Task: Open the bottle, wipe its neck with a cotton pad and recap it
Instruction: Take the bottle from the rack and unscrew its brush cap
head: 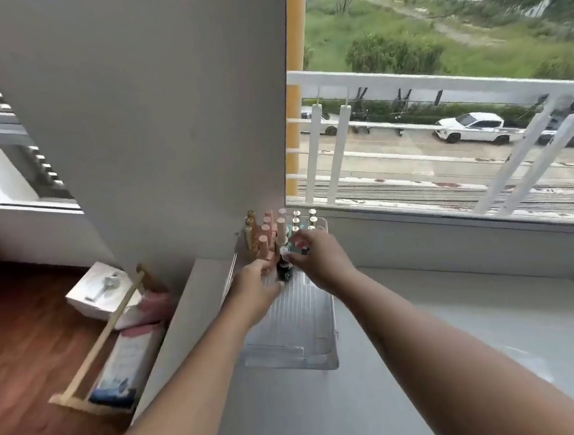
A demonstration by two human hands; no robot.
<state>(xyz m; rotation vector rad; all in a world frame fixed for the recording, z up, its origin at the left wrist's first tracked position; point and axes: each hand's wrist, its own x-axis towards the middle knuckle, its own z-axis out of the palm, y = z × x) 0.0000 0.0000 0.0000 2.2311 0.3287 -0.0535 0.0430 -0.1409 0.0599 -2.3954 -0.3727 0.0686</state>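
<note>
A small dark bottle [284, 271] with a white cap [284, 251] stands at the far end of a clear plastic tray [296, 330] on the white table. My left hand [255, 286] reaches in from the left, its thumb and fingers closed around the bottle's lower part. My right hand [316, 259] comes from the right, and its fingertips pinch the cap from above. Something small and dark shows under its fingers, too blurred to name. No cotton pad is visible.
Several upright pink, gold and white-capped bottles [273, 230] crowd the tray's far end against the grey wall panel [168, 123]. A window ledge [451, 225] runs behind. A white box [102, 290] and a wooden rack [94, 356] stand on the floor to the left.
</note>
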